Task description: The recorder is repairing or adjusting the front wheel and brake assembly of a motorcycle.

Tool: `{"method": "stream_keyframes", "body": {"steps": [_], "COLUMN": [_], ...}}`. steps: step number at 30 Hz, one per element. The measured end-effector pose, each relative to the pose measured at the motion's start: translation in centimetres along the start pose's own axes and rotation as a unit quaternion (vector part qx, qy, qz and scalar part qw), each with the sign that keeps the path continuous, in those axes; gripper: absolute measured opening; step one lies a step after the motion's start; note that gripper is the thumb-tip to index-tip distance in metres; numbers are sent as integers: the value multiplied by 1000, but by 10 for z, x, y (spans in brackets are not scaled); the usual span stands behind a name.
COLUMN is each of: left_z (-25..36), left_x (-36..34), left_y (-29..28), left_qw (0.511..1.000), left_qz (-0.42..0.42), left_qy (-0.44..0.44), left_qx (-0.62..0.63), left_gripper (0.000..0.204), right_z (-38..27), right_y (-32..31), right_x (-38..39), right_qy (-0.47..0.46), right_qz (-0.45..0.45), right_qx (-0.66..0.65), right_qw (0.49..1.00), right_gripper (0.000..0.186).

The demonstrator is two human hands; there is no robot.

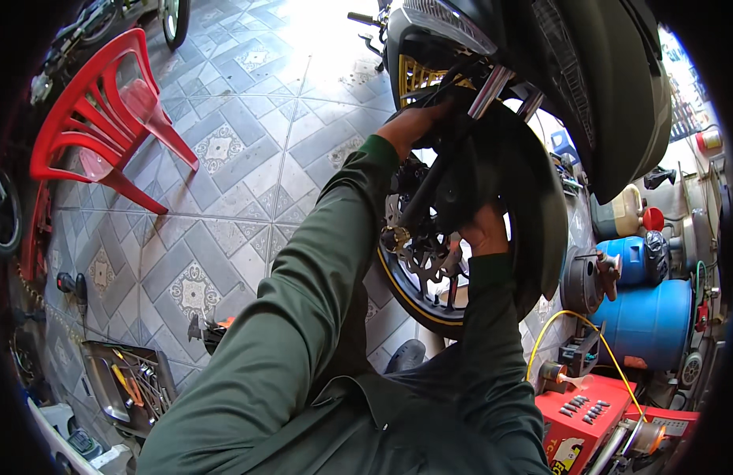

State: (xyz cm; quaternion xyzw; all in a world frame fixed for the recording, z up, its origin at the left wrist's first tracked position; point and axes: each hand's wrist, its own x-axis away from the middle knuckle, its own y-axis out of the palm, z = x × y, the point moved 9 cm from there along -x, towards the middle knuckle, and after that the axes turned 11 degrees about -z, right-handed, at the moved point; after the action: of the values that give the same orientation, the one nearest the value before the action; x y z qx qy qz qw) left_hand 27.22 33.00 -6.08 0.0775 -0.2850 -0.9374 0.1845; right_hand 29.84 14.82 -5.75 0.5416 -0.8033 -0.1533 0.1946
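Floor (247,158): grey patterned tiles with pale diamond insets, glare washing out the far stretch above the hands. Red plastic chair (97,119) well left of the hands, tipped at a slant. Blue tank (647,321) to their right, smaller blue cylinder (632,260) above it. Red toolbox (584,416) lower right, yellow hose (576,317) looping over it. Tray of tools (129,384) lower left, possibly metal.

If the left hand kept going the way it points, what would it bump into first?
Probably the shiny fork tube just past the left hand, near the top of the front wheel. Depth is hard to judge, so it may be touching already.
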Motion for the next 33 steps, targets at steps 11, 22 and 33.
{"method": "stream_keyframes", "body": {"steps": [11,22,33], "left_z": [-2,-5,-2], "left_x": [3,1,13], "left_y": [-2,-12,1], "left_qw": [1000,998,1000], "left_qz": [4,3,-17], "left_qy": [-22,-31,-17], "left_qx": [-15,-63,12], "left_gripper": [38,39,39], "right_z": [3,13,-3], "right_y": [5,10,28], "right_x": [-9,-12,-10], "right_qy": [-4,25,27], "right_qz": [-57,-100,-108], "right_qx": [-39,-156,-116], "right_qw": [998,982,987], "right_gripper": [39,39,39]}}
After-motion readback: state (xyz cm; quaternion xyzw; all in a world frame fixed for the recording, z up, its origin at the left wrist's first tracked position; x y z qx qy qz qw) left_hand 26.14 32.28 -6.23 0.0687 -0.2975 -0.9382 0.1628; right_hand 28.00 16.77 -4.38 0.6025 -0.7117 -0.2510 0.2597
